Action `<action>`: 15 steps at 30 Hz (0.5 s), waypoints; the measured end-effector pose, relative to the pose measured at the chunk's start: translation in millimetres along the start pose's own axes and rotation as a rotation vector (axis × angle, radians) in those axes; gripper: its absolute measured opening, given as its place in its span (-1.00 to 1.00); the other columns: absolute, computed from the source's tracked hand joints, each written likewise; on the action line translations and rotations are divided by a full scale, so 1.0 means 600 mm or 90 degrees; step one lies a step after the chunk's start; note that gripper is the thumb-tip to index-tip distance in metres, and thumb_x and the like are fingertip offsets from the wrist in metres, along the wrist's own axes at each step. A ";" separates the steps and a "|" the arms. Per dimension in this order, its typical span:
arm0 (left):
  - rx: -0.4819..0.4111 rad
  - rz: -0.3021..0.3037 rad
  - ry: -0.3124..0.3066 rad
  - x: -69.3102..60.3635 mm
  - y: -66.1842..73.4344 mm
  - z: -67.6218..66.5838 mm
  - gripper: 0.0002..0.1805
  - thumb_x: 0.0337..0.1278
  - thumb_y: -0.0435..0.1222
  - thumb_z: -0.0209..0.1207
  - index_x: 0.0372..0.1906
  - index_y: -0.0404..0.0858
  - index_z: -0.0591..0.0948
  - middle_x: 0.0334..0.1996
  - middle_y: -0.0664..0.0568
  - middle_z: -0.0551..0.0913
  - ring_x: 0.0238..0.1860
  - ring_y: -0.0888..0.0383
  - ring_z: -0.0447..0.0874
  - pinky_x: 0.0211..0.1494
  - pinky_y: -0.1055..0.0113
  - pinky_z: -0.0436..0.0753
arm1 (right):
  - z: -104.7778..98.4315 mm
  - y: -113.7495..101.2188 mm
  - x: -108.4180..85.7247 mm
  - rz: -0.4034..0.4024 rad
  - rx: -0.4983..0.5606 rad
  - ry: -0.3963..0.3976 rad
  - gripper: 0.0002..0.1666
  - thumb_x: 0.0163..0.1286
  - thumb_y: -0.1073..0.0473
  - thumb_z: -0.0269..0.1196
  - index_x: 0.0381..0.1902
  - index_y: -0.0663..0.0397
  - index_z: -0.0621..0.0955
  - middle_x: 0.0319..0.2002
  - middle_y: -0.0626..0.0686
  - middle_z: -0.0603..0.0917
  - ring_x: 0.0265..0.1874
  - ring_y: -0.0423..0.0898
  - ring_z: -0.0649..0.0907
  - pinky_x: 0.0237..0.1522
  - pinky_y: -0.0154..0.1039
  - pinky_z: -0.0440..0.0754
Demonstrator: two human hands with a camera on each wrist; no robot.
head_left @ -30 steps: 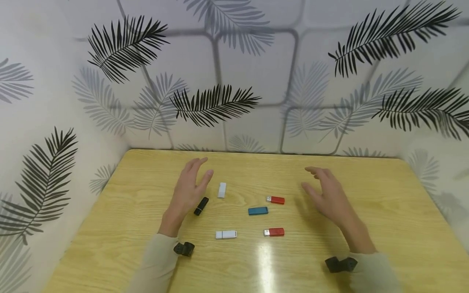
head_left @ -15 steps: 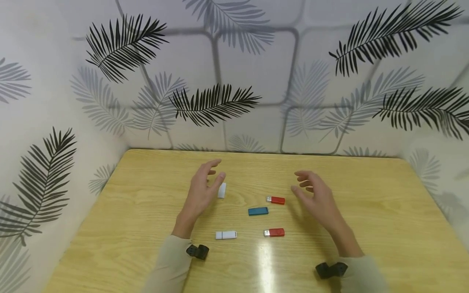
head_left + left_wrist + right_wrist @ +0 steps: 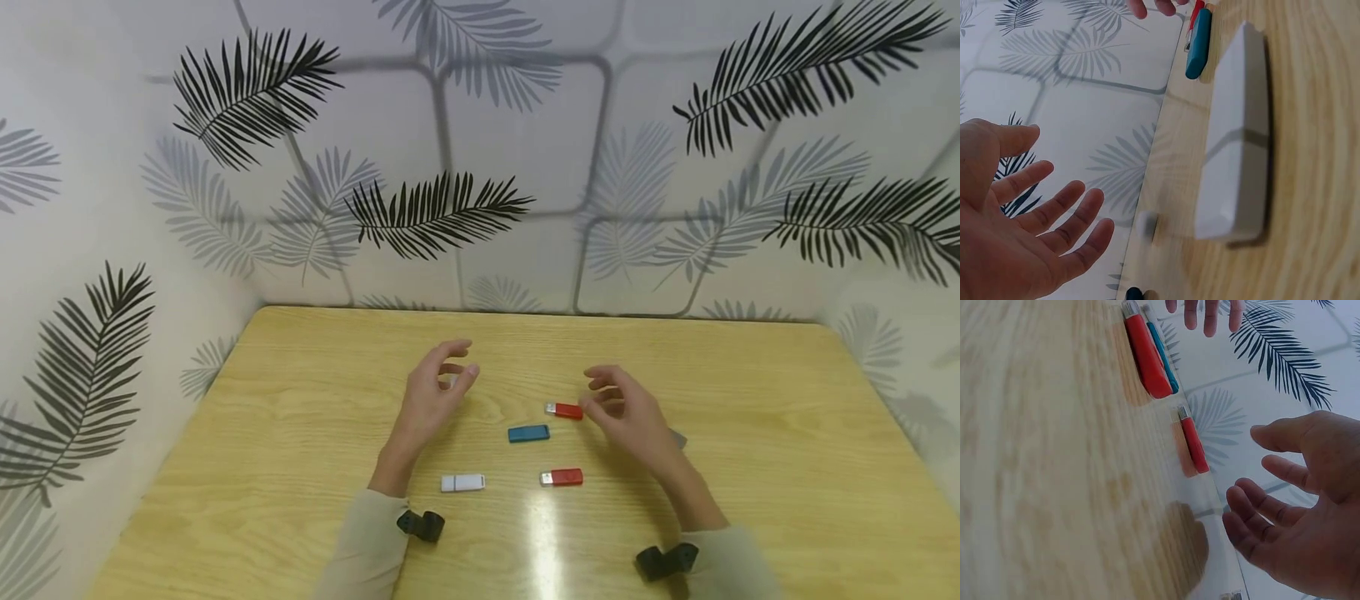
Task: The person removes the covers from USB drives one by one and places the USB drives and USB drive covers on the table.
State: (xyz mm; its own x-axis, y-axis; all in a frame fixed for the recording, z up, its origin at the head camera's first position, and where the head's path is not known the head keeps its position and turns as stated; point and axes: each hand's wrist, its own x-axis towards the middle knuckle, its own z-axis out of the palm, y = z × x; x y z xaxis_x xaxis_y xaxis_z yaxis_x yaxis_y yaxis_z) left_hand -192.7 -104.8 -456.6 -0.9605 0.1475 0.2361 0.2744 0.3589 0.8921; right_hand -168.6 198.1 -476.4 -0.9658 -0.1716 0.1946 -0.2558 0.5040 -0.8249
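Note:
Above the table's left middle, my left hand point(image 3: 427, 408) hovers with loosely bent fingers and nothing in them. It mostly covers a white USB stick point(image 3: 453, 380) in the head view. A black stick point(image 3: 1134, 294) shows only its end in the left wrist view. My right hand point(image 3: 628, 423), also holding nothing, is nearest a red USB stick point(image 3: 568, 411), apart from it in the right wrist view. Between the hands lies a blue USB stick point(image 3: 528, 433). Closer to me are another white USB stick point(image 3: 462, 482) and a second red one point(image 3: 562, 477).
A grey piece point(image 3: 678, 438) peeks out behind my right wrist, mostly hidden. The wooden table point(image 3: 225, 467) meets a leaf-patterned wall covering point(image 3: 517, 150) at the back and sides. Light glares off the table's front middle.
Both hands have moved inward and slightly toward me, their fingers bending more. The black stick has gone out of sight behind my left hand; the grey piece has come into view. The sticks remain in place.

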 end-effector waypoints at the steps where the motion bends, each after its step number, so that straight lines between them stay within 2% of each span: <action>1: -0.005 -0.002 -0.002 -0.001 0.000 0.002 -0.58 0.47 -0.21 0.22 0.33 -0.18 0.55 0.22 -0.13 0.58 0.07 -0.07 0.66 0.05 -0.02 0.65 | 0.001 0.001 0.000 0.003 -0.006 -0.002 -0.55 0.48 0.20 0.33 0.24 0.22 0.53 0.04 0.23 0.64 -0.01 0.11 0.69 0.05 0.11 0.67; 8: -0.036 -0.002 -0.019 -0.008 -0.006 0.015 -0.58 0.40 -0.28 0.28 0.29 -0.20 0.57 0.21 -0.19 0.59 0.07 -0.06 0.67 0.08 -0.01 0.66 | 0.010 0.005 -0.003 0.019 -0.040 -0.036 -0.60 0.42 0.23 0.39 0.15 0.20 0.59 -0.02 0.16 0.67 -0.06 0.06 0.67 0.02 0.03 0.68; 15: 0.004 -0.010 -0.060 -0.011 -0.007 0.032 -0.61 0.39 -0.31 0.28 0.26 -0.28 0.59 0.20 -0.17 0.61 0.06 -0.05 0.67 0.05 0.06 0.68 | 0.018 0.002 -0.005 0.036 -0.076 -0.053 -0.65 0.35 0.30 0.41 0.08 0.18 0.64 -0.06 0.10 0.69 -0.05 0.05 0.63 0.07 0.05 0.62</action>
State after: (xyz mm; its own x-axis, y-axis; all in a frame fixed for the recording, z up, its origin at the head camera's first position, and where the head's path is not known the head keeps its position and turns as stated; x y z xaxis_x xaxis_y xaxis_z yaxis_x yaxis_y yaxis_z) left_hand -186.7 -89.6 -469.4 -0.9558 0.2285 0.1850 0.2607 0.3681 0.8925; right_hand -165.7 190.2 -484.0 -0.9732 -0.2068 0.1004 -0.2086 0.6116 -0.7631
